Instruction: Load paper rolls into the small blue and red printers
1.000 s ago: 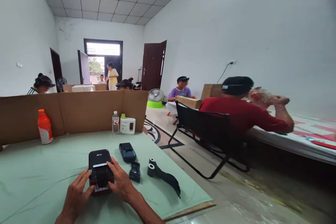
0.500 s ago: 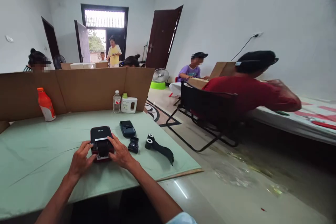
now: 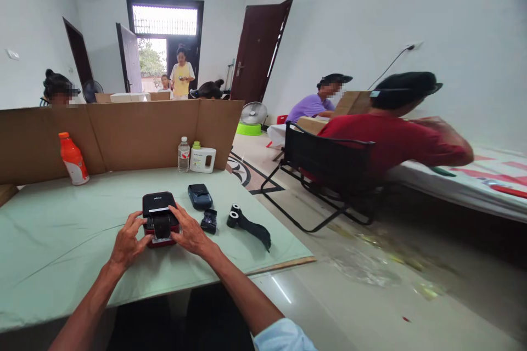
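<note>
A small black and red label printer (image 3: 157, 207) sits on the pale green table (image 3: 61, 241). My left hand (image 3: 127, 241) grips its left side and my right hand (image 3: 188, 232) grips its right side, fingers curled against the casing. A black strip runs down the printer's front between my thumbs. Just right of it lie a dark blue device (image 3: 200, 196), a small black part (image 3: 209, 220) and a black ribbon roll (image 3: 247, 224) with a loose tail.
A cardboard screen (image 3: 123, 134) stands along the table's back. Before it are an orange bottle (image 3: 73, 159), a water bottle (image 3: 183, 154) and a white jug (image 3: 203, 158). A person in red (image 3: 391, 137) sits on a black folding chair (image 3: 325, 170) at right. Others work further back.
The camera has tilted down and back, so the table's near edge and my forearms show. Both hands stay on the printer. The person in red has lowered the arms.
</note>
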`<state>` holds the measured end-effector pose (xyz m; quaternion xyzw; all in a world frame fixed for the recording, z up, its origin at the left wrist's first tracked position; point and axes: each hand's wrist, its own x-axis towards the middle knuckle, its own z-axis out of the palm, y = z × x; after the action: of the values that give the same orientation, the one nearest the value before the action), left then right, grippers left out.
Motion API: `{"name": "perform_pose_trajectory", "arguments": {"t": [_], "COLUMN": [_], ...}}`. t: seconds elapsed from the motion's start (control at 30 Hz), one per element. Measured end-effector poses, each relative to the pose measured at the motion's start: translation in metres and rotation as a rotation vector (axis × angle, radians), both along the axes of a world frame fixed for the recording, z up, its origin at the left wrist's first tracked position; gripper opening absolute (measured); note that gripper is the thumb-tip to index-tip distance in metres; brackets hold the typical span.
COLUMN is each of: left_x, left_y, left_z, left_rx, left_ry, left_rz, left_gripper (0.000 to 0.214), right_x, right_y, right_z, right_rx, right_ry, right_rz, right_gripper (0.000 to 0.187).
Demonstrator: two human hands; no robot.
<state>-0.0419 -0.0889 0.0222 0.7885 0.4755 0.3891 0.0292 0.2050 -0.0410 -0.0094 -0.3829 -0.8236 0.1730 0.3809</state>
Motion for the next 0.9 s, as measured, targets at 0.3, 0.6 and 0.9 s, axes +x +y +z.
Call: {"name": "perform_pose_trajectory", "arguments": {"t": [0.3,0.6,0.9], "left_x": [-0.007,-0.008,-0.007], "left_y": [0.008,0.057,0.068], "left_z": [0.025,0.041,0.040], "left_rx": [-0.151,-0.275,-0.256], "left_ry": [-0.127,-0.201,-0.235], "left_rz": [-0.057,-0.151,-0.171], "left_gripper": [0.026,0.024,0.024], "right_x": [0.004,0.009,0.013], "right_y": [0.001,0.010,0.007], "right_z": [0.013,0.033,0.042], "right_rx": [-0.070,-0.122,-0.198], "right_ry": [0.068,0.081,0.127], "right_rz": [0.061,0.133,0.166], "right_gripper": [0.094,0.100,0.106]}}
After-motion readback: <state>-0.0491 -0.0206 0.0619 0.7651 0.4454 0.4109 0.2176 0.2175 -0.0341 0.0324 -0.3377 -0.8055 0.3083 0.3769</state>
